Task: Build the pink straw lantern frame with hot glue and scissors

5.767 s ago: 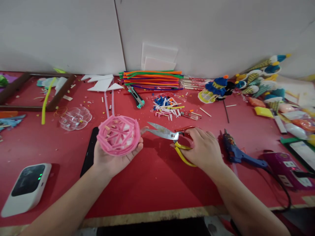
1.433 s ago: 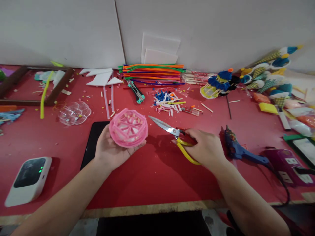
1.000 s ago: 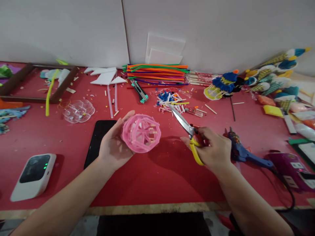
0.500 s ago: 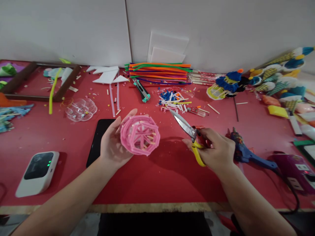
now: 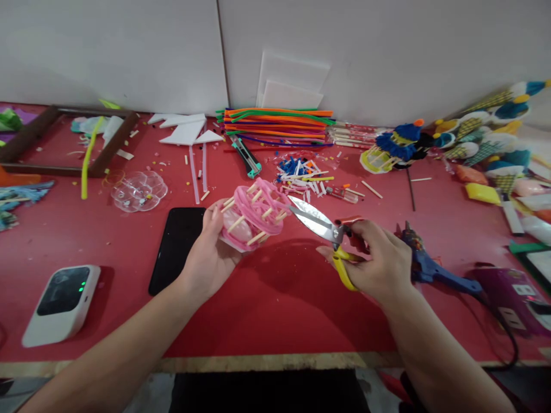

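My left hand (image 5: 212, 252) is closed around a small pink cage-like craft (image 5: 253, 215), built of fuzzy pink strands and pale wooden sticks. The craft is tilted so that its sticks show from the side, with something pale and rounded inside. In my right hand (image 5: 374, 258) is a pair of scissors (image 5: 318, 221) with yellow and red handles. The blades point left, and their tips are at the craft's right edge; I cannot tell whether they touch it. A black phone (image 5: 174, 246) lies beside my left wrist.
A blue glue gun (image 5: 434, 267) lies right of my right hand, near a purple power strip (image 5: 512, 298). Behind are cut scraps (image 5: 305, 178), a utility knife (image 5: 245, 156) and colourful pipe cleaners (image 5: 278, 127). A white device (image 5: 62, 304) sits at left.
My left hand has turned the pink craft from its open round face to its side and raised it slightly. The scissors have moved left, bringing their tips to the craft's edge.
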The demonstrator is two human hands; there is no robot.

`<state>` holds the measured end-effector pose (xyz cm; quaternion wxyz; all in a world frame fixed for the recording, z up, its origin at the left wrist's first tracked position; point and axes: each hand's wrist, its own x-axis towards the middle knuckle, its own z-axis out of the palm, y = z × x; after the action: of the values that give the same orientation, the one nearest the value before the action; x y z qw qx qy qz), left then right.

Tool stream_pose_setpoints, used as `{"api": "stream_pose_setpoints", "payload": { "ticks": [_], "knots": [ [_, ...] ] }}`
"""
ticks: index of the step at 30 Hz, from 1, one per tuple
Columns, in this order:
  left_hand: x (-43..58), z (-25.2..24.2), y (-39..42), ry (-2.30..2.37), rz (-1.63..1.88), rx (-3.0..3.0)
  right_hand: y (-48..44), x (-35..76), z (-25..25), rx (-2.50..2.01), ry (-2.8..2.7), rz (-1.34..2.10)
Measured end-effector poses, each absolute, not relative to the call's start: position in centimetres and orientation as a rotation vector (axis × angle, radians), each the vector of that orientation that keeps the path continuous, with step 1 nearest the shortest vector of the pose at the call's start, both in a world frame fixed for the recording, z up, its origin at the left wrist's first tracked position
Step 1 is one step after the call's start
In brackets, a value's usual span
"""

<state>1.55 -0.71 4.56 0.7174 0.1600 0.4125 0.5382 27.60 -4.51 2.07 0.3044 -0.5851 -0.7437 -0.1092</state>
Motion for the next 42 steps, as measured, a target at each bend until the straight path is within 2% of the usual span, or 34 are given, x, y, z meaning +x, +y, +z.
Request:
{"api": "stream_pose_setpoints", "payload": {
  "ticks": [9,21,30,42],
  "knots": [
    [1.5,4.1,-0.5,0.908,1.266,0.500,-4.0,28.4,2.4,-1.578,-1.988,-0.321],
    [1.2,4.1,0.0,0.959,0.968,0.345,-3.9,28.9,2.5,-1.524,-2.038,-0.380],
    [1.7,4.2,0.0,1.031,1.002,0.352,-3.7,28.8,2.4,-1.375,-2.068,-0.461],
    [1.6,3.9,-0.1,1.104,0.991,0.416,-3.9,28.8,2.3,-1.443,-2.067,-0.475]
  ]
}}
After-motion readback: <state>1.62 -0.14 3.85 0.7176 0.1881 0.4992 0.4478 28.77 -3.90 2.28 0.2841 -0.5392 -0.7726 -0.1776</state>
